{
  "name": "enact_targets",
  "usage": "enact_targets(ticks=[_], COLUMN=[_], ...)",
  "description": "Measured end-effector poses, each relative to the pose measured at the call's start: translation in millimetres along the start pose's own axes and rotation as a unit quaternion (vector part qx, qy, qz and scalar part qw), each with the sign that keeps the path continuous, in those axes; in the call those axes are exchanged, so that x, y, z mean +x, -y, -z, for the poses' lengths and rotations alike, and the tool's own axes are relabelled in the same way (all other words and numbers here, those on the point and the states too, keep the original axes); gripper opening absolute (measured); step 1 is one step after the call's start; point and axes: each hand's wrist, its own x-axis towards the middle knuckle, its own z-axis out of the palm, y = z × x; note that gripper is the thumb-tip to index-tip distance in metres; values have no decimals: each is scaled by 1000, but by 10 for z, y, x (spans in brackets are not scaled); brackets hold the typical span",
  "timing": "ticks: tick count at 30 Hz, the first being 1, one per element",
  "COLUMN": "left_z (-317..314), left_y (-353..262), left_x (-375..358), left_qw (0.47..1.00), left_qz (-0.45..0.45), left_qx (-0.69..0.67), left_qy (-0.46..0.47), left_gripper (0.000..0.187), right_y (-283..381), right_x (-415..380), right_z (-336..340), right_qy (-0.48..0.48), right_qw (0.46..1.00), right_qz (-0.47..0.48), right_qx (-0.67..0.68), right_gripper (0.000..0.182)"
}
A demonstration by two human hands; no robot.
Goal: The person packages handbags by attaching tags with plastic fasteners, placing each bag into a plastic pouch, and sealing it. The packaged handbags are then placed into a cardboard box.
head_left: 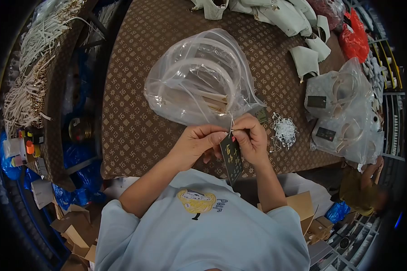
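Two hands meet at the near side of the table [130, 97] in my remote feed, both closed in small pinches rather than spread. The left hand [198, 143] has its thumb and fingers on the upper edge of a dark tag [232, 159], which hangs tilted just in front of the shirt; I take that grip as a way to steady the card. The right hand [252, 139] pinches the tag's top end, where a white cord [232, 123] rises toward the clear bag [181, 79] (I cannot tell from here exactly what the cord is fastened to). So the tag sits between the hands, off the tabletop, probably because a thin cord is easier to manage in the air than flat on the patterned cover. The clear bag lies just beyond the fingers, pale curved handles showing inside it, close enough, I judge, that the cord need not be pulled taut. A heap of white strings [284, 132] rests just beside the right hand, a handy spot for reaching. Farther right I see bagged pieces [355, 115] with dark cards, seemingly grouped apart to leave working room, and white pieces [282, 18] piled along the far edge.
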Motion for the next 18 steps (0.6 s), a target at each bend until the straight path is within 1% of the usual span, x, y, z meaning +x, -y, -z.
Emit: enact_targets(ticks=[2, 4, 5, 6, 7, 8, 9, 10, 11, 12, 13, 14, 15, 16, 17, 18], left_z=[-3, -11, -21, -37, -56, -76, -99, -118, -126, -128, -120, -102, -76, -53, -41, -34], left_y=[-63, -130, -132, -127, -118, -117, -116, -108, -90, -65, -59, -68, -74, -80, -87, -96], left_x=[17, 16, 29, 40, 44, 38, 25, 14, 4, -7, -8, -11, -31, -49, -50, -43], left_qw=[1000, 997, 997, 950, 841, 841, 828, 814, 813, 884, 935, 935, 970, 990, 990, 993], left_qz=[13, 13, 13, -139, -282, -281, -299, -317, -317, -260, -200, -201, -131, -59, -58, -23], left_qx=[14, 79, 79, 274, 452, 452, 463, 473, 474, 363, 243, 242, 145, 45, 44, -22], left_qy=[2, -15, -16, -57, -94, -94, -105, -115, -115, -138, -160, -166, -146, -123, -124, -112], left_gripper=[25, 17, 17, 14, 13, 13, 13, 13, 13, 13, 13, 13, 14, 16, 16, 16], right_y=[15, 93, 187, 273, 358, 442, 476, 452, 412, 357, 321, 315, 320, 327, 332, 339], right_x=[4, 44, 98, 146, 171, 191, 207, 229, 212, 184, 182, 192, 184, 178, 190, 212], right_z=[45, 87, 106, 116, 105, 73, 32, -35, -37, -42, -42, -29, -15, -12, -8, 3], right_qy=[9, 20, 9, -2, -1, 21, 44, 55, 54, 36, 21, 26, 40, 51, 52, 61], right_qw=[1000, 999, 995, 984, 984, 989, 991, 991, 991, 987, 979, 980, 978, 976, 975, 978], right_qz=[-9, -18, 6, 29, 28, 3, -22, -36, -35, -88, -139, -138, -136, -134, -135, -120], right_qx=[-15, -30, -103, -176, -175, -149, -124, -116, -115, -130, -145, -143, -154, -167, -166, -162], right_gripper=[7, 7, 8, 10, 10, 11, 12, 12, 12, 11, 11, 11, 10, 10, 10, 10])
